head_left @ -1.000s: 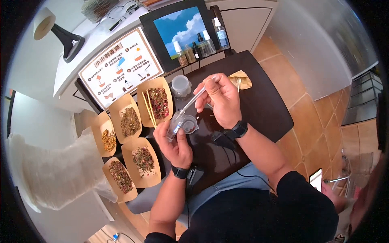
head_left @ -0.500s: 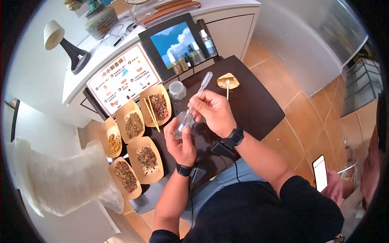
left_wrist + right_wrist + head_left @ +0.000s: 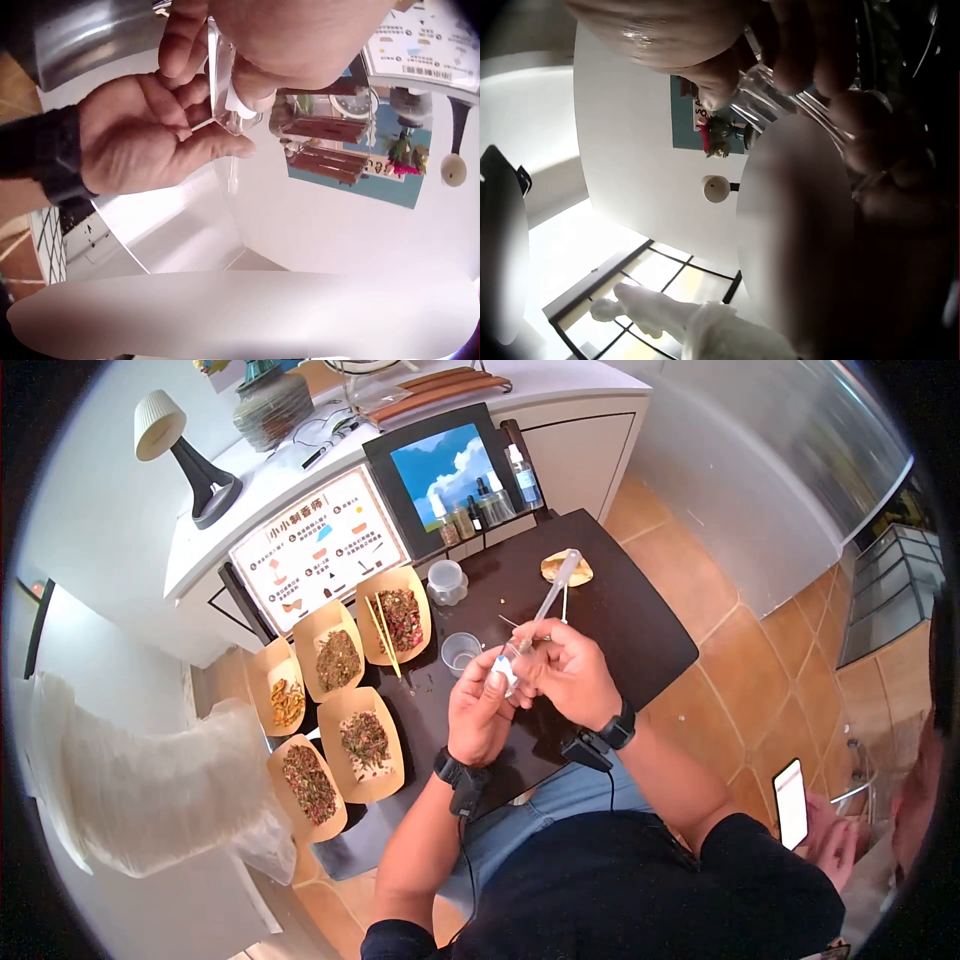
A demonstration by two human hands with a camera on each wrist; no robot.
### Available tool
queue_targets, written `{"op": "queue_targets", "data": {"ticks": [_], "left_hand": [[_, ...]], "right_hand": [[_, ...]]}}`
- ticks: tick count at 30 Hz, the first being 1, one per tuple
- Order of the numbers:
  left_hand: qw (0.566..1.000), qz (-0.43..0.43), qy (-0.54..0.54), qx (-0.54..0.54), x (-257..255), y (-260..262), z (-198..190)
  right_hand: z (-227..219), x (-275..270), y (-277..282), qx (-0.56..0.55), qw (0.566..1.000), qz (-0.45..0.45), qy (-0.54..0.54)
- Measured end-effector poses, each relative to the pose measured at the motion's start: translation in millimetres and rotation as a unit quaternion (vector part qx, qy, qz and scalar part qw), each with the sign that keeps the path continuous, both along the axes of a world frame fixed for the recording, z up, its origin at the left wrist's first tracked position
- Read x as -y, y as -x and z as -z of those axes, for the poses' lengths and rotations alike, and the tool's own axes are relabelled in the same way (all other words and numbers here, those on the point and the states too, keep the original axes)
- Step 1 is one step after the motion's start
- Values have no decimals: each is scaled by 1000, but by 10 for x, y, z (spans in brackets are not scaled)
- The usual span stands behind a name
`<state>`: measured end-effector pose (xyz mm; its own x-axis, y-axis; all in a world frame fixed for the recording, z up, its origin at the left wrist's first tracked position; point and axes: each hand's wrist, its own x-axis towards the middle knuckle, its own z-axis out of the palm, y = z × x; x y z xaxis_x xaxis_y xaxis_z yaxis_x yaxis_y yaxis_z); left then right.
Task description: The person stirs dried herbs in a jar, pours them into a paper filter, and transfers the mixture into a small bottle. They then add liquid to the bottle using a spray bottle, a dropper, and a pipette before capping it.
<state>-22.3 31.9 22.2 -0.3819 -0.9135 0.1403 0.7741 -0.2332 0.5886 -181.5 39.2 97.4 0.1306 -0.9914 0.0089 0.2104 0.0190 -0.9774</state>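
My left hand (image 3: 478, 710) grips a small clear bottle (image 3: 220, 64) with a white-and-blue piece (image 3: 505, 672) showing at the thumb. A clear plastic pipette (image 3: 556, 588) slants up and away from my right hand (image 3: 572, 672), its bulb end at the top and its lower part hidden among the fingers. The fingers of both hands meet around the bottle, as the left wrist view shows too. On the table behind the left hand stands an open clear cup (image 3: 461, 650).
Paper trays of dried herbs, one tray (image 3: 366, 745) nearest, stand at the left; chopsticks (image 3: 384, 635) lie across another. Farther back are a lidded clear cup (image 3: 446, 578), a small paper packet (image 3: 558, 563) with a spoon, an instruction sheet (image 3: 315, 550) and several small bottles (image 3: 470, 518).
Both hands have shifted right and come together. The bottle has moved away from over the open cup, which now shows. The pipette no longer points into the bottle and leans up beyond the right hand.
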Motion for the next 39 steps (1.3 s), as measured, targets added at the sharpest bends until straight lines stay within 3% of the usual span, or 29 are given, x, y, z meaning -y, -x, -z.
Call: {"op": "queue_targets", "data": {"ticks": [3,6,7,9,13,14,17,26,36,39], "left_hand": [[1000,5,-9,3,-29,49,20],[1000,24,0,13,-22,84,52],[997,14,24,69,-13,91,46],[985,1,79,150,6,66,80],[972,-31,51,228,-11,44,25],[972,-33,52,228,-13,39,40],[963,-27,51,262,-24,36,113],[957,-72,36,278,10,8,166],[955,-117,-8,274,8,-60,50],[945,-139,-14,296,-22,-58,-25]], "right_hand": [[116,-56,43,-205,971,27,122],[207,-35,87,-146,981,55,118],[162,-33,88,-85,992,59,71],[116,65,202,-122,985,99,76],[75,421,408,-205,955,189,99],[100,507,451,-205,955,188,101],[259,766,575,-345,914,155,146],[371,1205,304,-297,946,90,95],[493,1422,228,-389,908,114,108],[580,1461,238,-363,920,115,90]]}}
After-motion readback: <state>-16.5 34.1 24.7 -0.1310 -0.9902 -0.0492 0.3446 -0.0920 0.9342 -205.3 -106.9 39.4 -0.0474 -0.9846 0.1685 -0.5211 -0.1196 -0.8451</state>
